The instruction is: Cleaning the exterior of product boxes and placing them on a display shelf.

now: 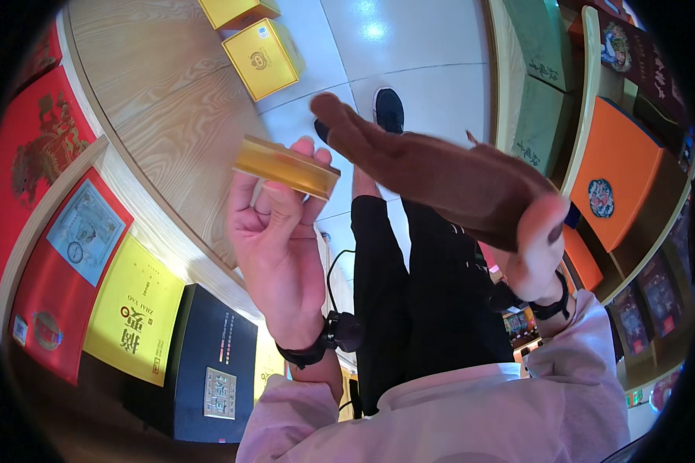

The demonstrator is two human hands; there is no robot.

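Note:
My left hand (pixel 284 214) holds a small gold-coloured, glossy bar-shaped piece (pixel 288 168) between thumb and fingers, palm turned up. To the right, my right hand (pixel 538 243) grips one end of a brown cloth (pixel 446 173). The cloth stretches up and to the left over my legs, and its far end hangs beyond the gold piece, apart from it. Some of the right hand is blurred, and part of it is hidden by the cloth. Both wrists wear black straps with a dark device.
Shelves on the left hold a red box (pixel 52 278), a yellow box (pixel 136 312) and a black box (pixel 214 359). Yellow cartons (pixel 260 61) stand on the tiled floor (pixel 405 35) beside a wooden surface (pixel 168 87). Right shelves carry green boxes (pixel 536 116) and an orange box (pixel 614 173).

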